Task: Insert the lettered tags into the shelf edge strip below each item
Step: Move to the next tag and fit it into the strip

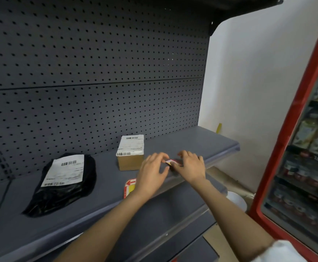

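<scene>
A small pink and white tag [171, 162] is pinched between my left hand [152, 173] and my right hand [191, 165], just over the front edge of the grey shelf [105, 188]. It sits to the right of a small cardboard box [130, 157] with a white label. Another tag [130, 187], red, yellow and white with a red arrow, lies flat on the shelf under my left wrist. A black plastic parcel [63, 184] with a white label lies further left. The clear shelf edge strip [218, 155] runs along the shelf's front.
A dark pegboard [97, 72] backs the shelf. A lower grey shelf [164, 224] juts out below. At the right stands a red-framed glass-door cooler [296, 148] full of bottles and jars. A white wall [249, 82] lies between.
</scene>
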`<state>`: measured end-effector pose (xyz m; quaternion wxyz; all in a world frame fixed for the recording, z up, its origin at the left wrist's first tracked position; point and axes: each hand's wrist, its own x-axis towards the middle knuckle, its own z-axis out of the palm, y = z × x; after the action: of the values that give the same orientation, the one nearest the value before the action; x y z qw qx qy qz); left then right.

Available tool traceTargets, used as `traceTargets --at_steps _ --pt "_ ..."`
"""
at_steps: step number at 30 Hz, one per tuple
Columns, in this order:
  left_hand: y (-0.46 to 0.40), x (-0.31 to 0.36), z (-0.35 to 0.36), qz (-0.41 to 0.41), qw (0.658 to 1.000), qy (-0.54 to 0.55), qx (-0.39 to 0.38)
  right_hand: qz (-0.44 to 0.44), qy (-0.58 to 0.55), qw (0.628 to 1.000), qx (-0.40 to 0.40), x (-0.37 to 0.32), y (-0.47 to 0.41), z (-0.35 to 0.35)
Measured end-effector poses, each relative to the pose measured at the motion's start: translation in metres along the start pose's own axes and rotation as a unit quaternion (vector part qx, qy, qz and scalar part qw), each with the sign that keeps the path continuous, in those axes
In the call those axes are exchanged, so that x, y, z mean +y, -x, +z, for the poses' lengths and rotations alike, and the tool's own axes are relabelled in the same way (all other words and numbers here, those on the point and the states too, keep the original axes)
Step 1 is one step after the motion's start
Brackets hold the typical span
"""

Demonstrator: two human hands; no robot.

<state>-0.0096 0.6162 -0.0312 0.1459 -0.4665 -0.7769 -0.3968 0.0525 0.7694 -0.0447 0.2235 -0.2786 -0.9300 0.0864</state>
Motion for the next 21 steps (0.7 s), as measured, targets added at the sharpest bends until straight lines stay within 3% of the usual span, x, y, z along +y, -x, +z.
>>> traceTargets --at_steps 7,10,12,16,21 --pt "0.008 -0.009 -0.015 -0.046 0.998 -0.013 0.032 0.025 0.016 0.995 -0.094 -0.004 -0.025 0.01" --pt "0.012 0.0 -0.024 -0.066 0.995 -0.022 0.07 0.005 -0.066 0.993 -0.094 -0.007 -0.025 0.005" --pt "0.019 0.009 -0.035 -0.078 0.992 -0.032 0.097 -0.02 -0.137 0.989 -0.054 -0.014 -0.019 -0.001" --pt "0.058 0.012 -0.061 -0.121 0.979 -0.068 0.149 -0.095 -0.332 0.937 0.048 -0.038 0.001 -0.022" --pt "0.15 0.004 -0.095 -0.232 0.943 -0.168 0.168 -0.19 -0.396 0.898 -0.031 -0.094 0.049 -0.03"
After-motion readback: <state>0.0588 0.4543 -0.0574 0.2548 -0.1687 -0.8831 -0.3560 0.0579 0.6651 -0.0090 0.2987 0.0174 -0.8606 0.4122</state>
